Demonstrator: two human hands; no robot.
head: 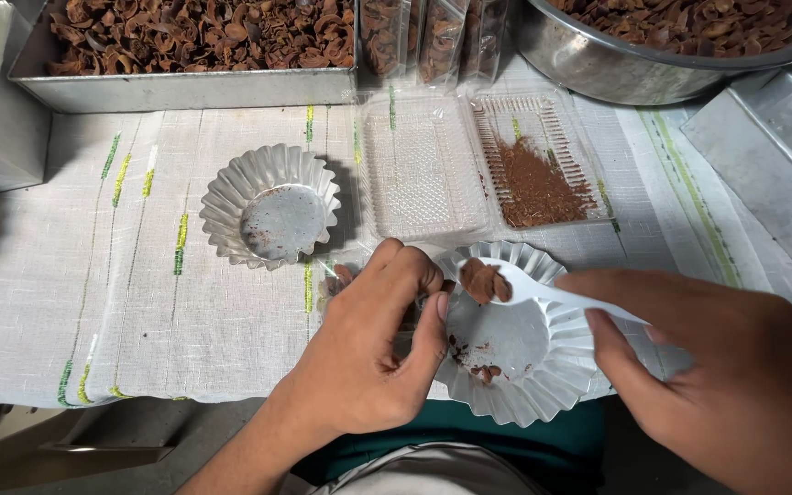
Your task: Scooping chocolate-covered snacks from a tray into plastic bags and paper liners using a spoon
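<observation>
Gripping a white plastic spoon (543,291) loaded with reddish-brown powder, the right hand (726,376) has its fingers clenched on the handle, bowl of the spoon over a fluted foil cup (543,385). Left hand (368,353) pinches that cup's near-left rim, fingers closed on it. Cup is shiny, pleated, with few brown crumbs inside, and overhangs the worktop's front edge. Second fluted cup (270,218) sits apart to the left; clear clamshell tray (423,170) with powder lies just behind. Woven cloth (93,293) at left gives open room.
</observation>
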